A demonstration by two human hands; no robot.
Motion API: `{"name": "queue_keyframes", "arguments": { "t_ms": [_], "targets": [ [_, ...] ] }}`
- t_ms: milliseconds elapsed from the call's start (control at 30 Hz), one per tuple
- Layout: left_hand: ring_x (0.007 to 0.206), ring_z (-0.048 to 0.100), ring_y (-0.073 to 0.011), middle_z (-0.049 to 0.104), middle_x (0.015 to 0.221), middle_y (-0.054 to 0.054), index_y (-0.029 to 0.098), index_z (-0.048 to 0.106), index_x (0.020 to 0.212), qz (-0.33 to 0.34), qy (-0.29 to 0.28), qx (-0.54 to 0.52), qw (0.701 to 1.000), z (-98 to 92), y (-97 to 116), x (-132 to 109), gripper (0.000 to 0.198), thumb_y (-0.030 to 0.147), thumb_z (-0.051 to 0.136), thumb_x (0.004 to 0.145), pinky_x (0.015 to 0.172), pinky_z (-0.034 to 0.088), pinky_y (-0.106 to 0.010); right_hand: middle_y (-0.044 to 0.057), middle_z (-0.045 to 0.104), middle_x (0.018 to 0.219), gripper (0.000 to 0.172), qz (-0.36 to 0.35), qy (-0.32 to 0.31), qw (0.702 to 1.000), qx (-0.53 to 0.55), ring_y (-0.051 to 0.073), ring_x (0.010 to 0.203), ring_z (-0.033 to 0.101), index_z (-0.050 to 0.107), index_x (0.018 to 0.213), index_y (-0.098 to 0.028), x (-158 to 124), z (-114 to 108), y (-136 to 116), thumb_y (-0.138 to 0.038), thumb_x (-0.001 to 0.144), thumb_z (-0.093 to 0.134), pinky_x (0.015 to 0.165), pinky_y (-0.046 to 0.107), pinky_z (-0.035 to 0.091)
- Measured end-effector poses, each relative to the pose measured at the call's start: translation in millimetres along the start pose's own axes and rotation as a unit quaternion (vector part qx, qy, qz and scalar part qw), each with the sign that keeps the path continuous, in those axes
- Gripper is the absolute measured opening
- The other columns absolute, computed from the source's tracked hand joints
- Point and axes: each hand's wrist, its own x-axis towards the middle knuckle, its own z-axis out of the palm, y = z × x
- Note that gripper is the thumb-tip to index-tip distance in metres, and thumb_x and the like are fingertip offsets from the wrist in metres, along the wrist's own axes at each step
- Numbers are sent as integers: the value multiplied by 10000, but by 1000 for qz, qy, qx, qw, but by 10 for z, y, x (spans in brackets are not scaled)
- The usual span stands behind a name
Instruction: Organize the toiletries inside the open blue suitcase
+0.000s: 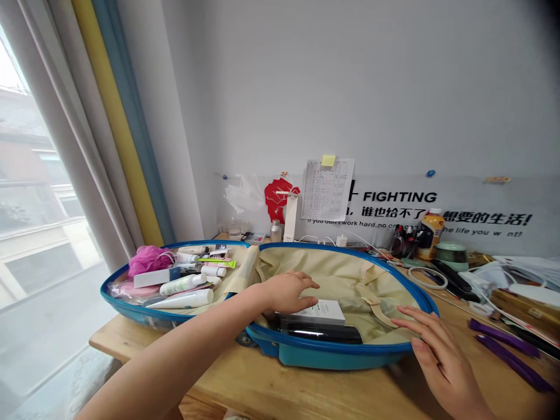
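A blue suitcase (345, 357) lies opened flat on the wooden desk, its beige lining showing. Over the right half, my left hand (290, 291) reaches in with fingers apart, just above a white box (326, 311). Beside that box, along the near wall, lies a glossy black cylindrical item (324, 333). At the right rim my right hand (441, 350) is spread, its fingers near a beige strap (380, 312). The left half carries a pink bath puff (149, 261), a white tube (181, 299) and several other toiletries. Neither hand is seen holding anything.
To the right on the desk (245, 391) are purple strips (511, 359), a golden box (525, 309), a green jar (452, 255), an orange bottle (431, 233) and white cables. A wall with a pinned paper sheet (327, 189) stands behind; a curtain (118, 134) and window are left.
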Motion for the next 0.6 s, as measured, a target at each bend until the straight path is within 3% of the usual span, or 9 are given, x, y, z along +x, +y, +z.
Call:
{"name": "queue_keyframes", "arguments": {
  "t_ms": [133,267,400,500,600],
  "targets": [
    [1276,491,-235,550,1370,-83,212,560,1296,-25,134,-32,990,-98,-257,-294,472,454,413,918,1096,365,-361,46,668,1108,292,-3,1,1000,-3,218,1053,623,650,1013,-264,-16,20,16,-385,940,393,988,416,441],
    [1249,514,-210,569,1352,-34,248,566,1264,-173,208,1,963,-232,-769,-644,448,450,368,917,1062,403,-322,53,670,1096,282,-12,5,1000,-13,221,1056,618,633,985,-246,-20,27,16,-358,942,379,1003,427,426],
    [1256,513,-230,552,1369,-67,196,507,1323,-329,221,40,917,-373,-1389,-1114,503,299,303,875,1050,409,-342,63,675,1074,298,2,-3,1000,-9,238,1052,619,646,983,-244,-19,23,20,-360,931,377,982,446,442],
    [1257,518,-252,560,1355,-126,112,489,1324,-401,199,59,892,-412,-1793,-1511,574,222,329,784,1046,400,-345,65,674,1070,293,7,-5,1000,-1,245,1038,622,656,977,-250,-25,27,35,-364,923,392,926,441,474],
    [1166,582,-294,632,1250,-144,113,547,1263,-439,144,77,884,-355,-2073,-1854,602,277,441,694,967,447,-356,66,675,1069,307,19,-10,1000,4,250,1033,623,665,965,-253,-42,36,57,-386,921,392,942,457,469]
  ]
}}
